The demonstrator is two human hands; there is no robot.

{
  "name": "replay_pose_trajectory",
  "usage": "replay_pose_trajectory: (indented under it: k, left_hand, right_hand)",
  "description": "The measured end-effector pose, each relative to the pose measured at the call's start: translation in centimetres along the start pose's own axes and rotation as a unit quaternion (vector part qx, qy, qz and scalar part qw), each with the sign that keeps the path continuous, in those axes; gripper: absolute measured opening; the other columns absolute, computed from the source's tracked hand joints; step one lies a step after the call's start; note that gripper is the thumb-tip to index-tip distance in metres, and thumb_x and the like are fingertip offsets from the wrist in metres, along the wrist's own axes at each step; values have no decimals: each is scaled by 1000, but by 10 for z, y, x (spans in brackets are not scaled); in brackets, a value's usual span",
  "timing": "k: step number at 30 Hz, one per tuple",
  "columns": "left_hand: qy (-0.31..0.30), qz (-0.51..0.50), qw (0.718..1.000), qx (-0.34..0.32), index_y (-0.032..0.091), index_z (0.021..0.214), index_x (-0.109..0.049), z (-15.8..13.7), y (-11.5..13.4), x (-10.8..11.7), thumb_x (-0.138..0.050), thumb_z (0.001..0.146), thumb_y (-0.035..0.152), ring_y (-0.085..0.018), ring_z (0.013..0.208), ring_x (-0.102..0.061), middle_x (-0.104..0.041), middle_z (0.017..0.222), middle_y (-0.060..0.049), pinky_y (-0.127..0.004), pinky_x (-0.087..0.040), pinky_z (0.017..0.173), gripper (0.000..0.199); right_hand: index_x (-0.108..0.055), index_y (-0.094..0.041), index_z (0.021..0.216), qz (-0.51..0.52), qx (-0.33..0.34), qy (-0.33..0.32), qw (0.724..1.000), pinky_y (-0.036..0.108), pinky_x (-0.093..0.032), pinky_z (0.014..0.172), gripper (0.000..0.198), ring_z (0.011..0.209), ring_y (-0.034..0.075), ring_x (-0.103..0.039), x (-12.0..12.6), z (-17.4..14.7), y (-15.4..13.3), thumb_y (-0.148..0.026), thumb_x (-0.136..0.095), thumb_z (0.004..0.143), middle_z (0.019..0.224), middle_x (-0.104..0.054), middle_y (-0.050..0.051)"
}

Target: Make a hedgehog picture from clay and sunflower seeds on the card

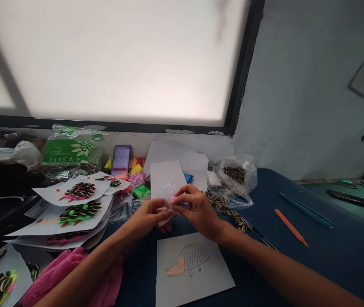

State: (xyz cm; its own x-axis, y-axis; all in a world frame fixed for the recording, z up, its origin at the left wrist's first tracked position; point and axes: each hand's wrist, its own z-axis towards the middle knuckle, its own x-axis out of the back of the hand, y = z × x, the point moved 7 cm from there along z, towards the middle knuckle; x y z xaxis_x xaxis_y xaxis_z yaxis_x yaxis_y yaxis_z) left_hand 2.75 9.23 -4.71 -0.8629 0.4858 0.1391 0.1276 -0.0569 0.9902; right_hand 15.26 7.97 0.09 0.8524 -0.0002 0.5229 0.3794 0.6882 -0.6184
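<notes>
Lower centre, nearest: white card flat on dark-blue desk, outlined hedgehog drawing on it. Snout points left and slightly down; body's long axis runs roughly left-right; peach clay covers the head. Pink cloth, lower left, partly behind the left forearm.

Centre, just beyond the card: clear plastic wrapper held between the hands, long axis near upright, top leaning slightly right. Left hand: fingers clamped on the wrapper. Right hand: thumb and index pinched on its right side, at a small pink lump; exact grip on the lump cannot be told.

Right: orange pointed tool, tip to lower right. Loose sunflower seeds behind the right hand.

Farther: crumpled clear bag, right of centre, striped seeds inside. Left, green-printed sunflower-seed bag, dark seeds low in it.
</notes>
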Motion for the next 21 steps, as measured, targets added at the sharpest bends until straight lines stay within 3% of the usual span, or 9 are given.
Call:
replay_pose_trajectory:
  k: [7, 12, 15, 21]
  left_hand:
    - [-1, -28, 999, 21, 14, 88, -69, -2, 0, -1, -71, 73, 56, -17, 65, -68, -65, 64, 0, -24, -52, 60, 45]
    - [11, -44, 999, 25, 14, 83, -70, -3, 0, 0, -70, 73, 60, -18, 69, -69, -68, 67, -1, -25, -53, 63, 48]
    - [9, -46, 999, 23, 14, 81, -70, -2, 0, -1, -72, 72, 60, -18, 69, -69, -68, 68, 0, -25, -53, 64, 46]
    - [42, -79, 996, 25, 15, 87, -71, -2, -4, 6, -75, 69, 59, -17, 71, -67, -70, 76, -2, -26, -52, 66, 48]
  right_hand:
    - [-73, -19, 89, -3, 14, -25, 1000, 26, -48, 70, 12, 75, 13, -60, -5, -1, 2, -12, -63, 88, 84, -64, 2]
    - [-70, -16, 80, -14, -19, -21, 1000, 24, -43, 61, 6, 65, 11, -54, -5, -2, 4, -11, -69, 83, 75, -63, 0]
    - [-72, -19, 78, 9, -28, -22, 999, 24, -43, 61, 9, 65, 11, -51, -5, -3, 2, -11, -70, 82, 77, -60, -1]
    - [-76, -21, 92, 110, -99, -33, 988, 28, -46, 69, 16, 76, 14, -56, -13, -7, 13, -13, -63, 87, 85, -60, 3]
